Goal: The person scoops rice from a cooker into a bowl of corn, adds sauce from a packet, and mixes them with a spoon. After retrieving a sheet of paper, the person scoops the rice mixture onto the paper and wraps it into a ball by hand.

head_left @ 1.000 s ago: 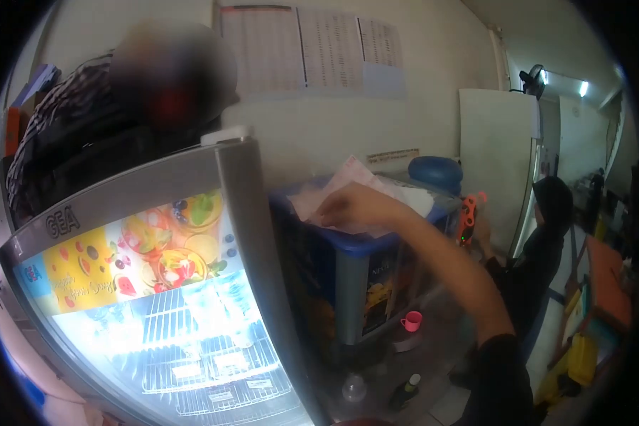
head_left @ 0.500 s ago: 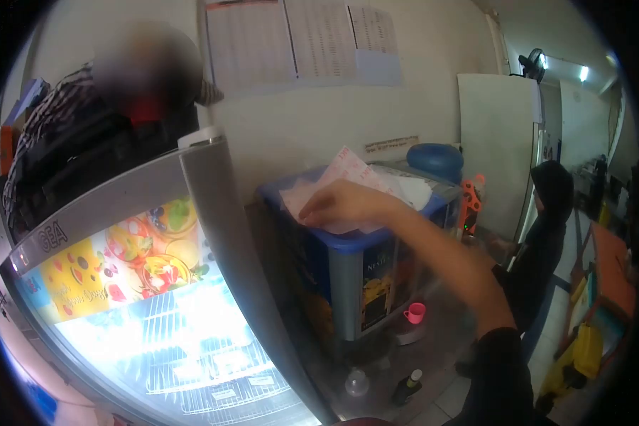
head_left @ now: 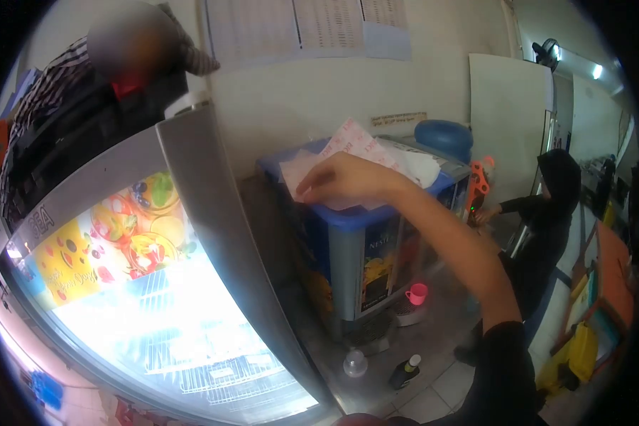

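Note:
My right hand [head_left: 348, 179] reaches in from the lower right, its fingertips pinched on the left edge of a thin white paper with red print [head_left: 349, 136]. The sheet lies over the front of a blue-topped dispenser [head_left: 355, 219] with a grey front and a drinks picture. Behind the hand, more white paper [head_left: 420, 169] rests on the same top. A blue rounded container [head_left: 444, 138] stands at its back. My left hand is out of view.
A lit display fridge [head_left: 106, 181] fills the left, with a person [head_left: 64, 117] behind it. Low by the dispenser are a pink cup [head_left: 417, 293], a clear dome-shaped item [head_left: 355, 363] and a dark bottle [head_left: 406, 373]. Another person [head_left: 550, 220] in black stands at right.
The view has shifted slightly, and my right hand stays at the paper's edge. The person at right now has an arm stretched out toward an orange object beside the dispenser.

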Motion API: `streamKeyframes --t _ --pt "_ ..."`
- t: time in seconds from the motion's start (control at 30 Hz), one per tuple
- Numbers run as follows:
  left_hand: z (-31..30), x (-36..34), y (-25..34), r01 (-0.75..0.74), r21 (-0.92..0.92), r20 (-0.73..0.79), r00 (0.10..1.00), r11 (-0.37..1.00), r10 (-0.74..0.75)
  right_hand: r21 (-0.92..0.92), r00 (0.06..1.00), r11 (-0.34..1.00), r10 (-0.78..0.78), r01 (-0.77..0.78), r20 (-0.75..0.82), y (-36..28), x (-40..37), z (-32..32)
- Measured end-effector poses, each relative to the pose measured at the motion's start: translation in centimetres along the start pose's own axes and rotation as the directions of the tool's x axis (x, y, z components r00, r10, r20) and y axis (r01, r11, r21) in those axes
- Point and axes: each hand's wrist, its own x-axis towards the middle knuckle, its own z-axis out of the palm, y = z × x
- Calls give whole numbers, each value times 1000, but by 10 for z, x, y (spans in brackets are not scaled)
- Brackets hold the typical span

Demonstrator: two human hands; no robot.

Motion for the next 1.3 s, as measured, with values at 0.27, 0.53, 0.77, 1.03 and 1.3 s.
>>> streamKeyframes --t 0.27,0.53,0.77,1.03,1.3 --pt "3 -3 1 3 3 9 1000 1000 -4 68 1000 998 -4 2 27 2 1 1" --pt "4 -1 2 8 9 21 1000 1000 -8 -79 987 989 -129 121 -94 8 2 5" --pt "3 -11 -3 16 -1 36 999 1000 -16 -407 895 905 -279 123 -348 -17 -2 20" --pt "-17 -124 -45 36 -119 11 999 992 -35 -749 321 662 -711 8 -625 -21 4 -52" --pt "30 -382 -133 406 -117 491 817 906 -303 -976 353 107 -935 191 -33 -83 -131 12"
